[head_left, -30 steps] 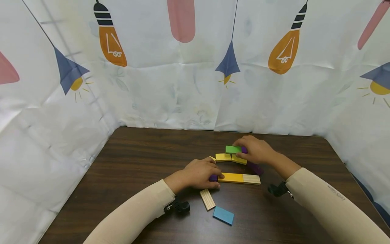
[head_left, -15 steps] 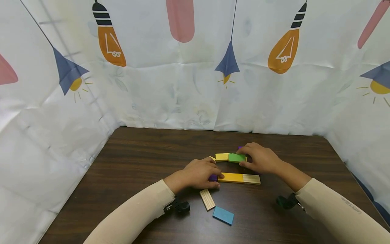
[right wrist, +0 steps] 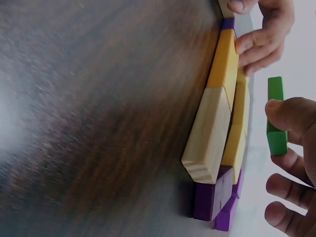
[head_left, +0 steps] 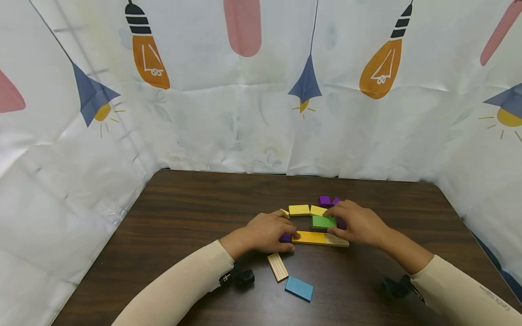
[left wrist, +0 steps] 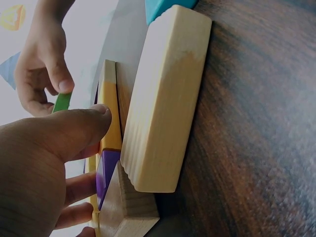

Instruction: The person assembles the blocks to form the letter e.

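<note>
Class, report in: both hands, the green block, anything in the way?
Right hand pinches green block, held inside the block ring. Left hand steadies the front yellow block. Purple blocks close behind; nothing blocking.

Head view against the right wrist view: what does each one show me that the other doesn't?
Only the head view shows the loose ridged wooden block and the blue block near the table's front edge, and the lamp-printed backdrop. Only the right wrist view shows the front row from the side, its plain wooden block end-on with purple blocks behind. Both show the right hand holding the green block and the left hand on the yellow block.
</note>
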Demonstrator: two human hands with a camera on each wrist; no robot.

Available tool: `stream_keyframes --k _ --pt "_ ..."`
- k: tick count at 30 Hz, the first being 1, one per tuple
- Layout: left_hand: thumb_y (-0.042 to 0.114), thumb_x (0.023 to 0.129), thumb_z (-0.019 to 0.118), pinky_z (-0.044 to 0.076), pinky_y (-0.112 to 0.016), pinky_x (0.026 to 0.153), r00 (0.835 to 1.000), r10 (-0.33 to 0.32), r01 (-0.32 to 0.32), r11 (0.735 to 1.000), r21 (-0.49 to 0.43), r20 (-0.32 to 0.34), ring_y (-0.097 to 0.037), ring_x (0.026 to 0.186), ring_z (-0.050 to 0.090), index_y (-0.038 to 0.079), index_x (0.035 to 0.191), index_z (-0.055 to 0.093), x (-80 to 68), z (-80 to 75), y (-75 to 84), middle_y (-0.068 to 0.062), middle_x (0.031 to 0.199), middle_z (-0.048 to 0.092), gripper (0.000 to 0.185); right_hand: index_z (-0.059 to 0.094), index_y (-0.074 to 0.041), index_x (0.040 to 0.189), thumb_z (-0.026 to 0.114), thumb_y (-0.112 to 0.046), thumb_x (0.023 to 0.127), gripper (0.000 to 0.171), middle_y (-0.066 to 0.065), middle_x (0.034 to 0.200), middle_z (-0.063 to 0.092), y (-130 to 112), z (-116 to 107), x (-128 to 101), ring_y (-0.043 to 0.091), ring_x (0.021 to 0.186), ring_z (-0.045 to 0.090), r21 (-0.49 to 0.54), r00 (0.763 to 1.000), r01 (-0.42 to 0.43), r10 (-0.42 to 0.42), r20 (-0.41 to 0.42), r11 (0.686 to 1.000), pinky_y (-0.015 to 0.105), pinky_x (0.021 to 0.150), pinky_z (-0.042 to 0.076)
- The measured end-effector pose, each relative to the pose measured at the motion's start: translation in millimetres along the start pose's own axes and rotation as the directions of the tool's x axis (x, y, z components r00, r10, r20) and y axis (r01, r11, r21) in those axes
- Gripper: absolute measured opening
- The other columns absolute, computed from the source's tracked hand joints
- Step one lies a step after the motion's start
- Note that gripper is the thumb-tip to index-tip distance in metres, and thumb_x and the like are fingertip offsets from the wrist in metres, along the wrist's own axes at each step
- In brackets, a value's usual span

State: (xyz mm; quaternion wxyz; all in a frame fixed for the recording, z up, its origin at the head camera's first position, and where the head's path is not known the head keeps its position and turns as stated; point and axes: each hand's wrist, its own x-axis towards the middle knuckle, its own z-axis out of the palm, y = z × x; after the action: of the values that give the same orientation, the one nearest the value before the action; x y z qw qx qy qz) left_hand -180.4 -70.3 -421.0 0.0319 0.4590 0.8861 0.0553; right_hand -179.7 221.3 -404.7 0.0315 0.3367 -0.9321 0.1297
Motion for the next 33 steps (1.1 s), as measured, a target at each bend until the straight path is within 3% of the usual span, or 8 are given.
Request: stream_keyframes --k 6,26,33 --pt "0.058 0.087 0.054 0.048 -0.031 0.072 1.0 0.006 -0.006 1.0 0.008 -0.001 -0.01 0.119 0.041 0.04 0.118 0.063 0.1 0.3 0.1 0.024 0.116 0.057 0.037 0.064 -0.029 0.113 0.072 -0.042 0.08 0.037 -0.014 0.104 0.057 -4 2 -12 0.008 0.088 0.052 0.014 1.0 0.01 -0.01 -0.021 1.0 0.023 0.058 0.045" --pt "0.059 0.087 0.054 0.048 -0.033 0.072 1.0 -0.013 0.013 1.0 -0.003 0.015 -0.011 0.121 0.04 0.04 0.119 0.062 0.8 0.8 0.1 0.023 0.119 0.056 0.038 0.064 -0.03 0.112 0.074 -0.04 0.078 0.037 -0.016 0.101 0.055 -14 8 -44 0.009 0.079 0.048 0.043 0.999 0.02 -0.018 -0.049 0.999 0.018 0.048 0.037" --pt "0.059 0.087 0.053 0.048 -0.034 0.073 1.0 -0.018 0.018 1.0 0.005 0.021 -0.011 0.122 0.04 0.04 0.12 0.062 0.8 0.8 0.8 0.022 0.12 0.055 0.038 0.063 -0.03 0.112 0.074 -0.041 0.078 0.037 -0.016 0.101 0.054 -17 13 -52 0.006 0.08 0.049 0.051 0.998 0.042 -0.04 -0.049 0.998 0.019 0.055 0.042"
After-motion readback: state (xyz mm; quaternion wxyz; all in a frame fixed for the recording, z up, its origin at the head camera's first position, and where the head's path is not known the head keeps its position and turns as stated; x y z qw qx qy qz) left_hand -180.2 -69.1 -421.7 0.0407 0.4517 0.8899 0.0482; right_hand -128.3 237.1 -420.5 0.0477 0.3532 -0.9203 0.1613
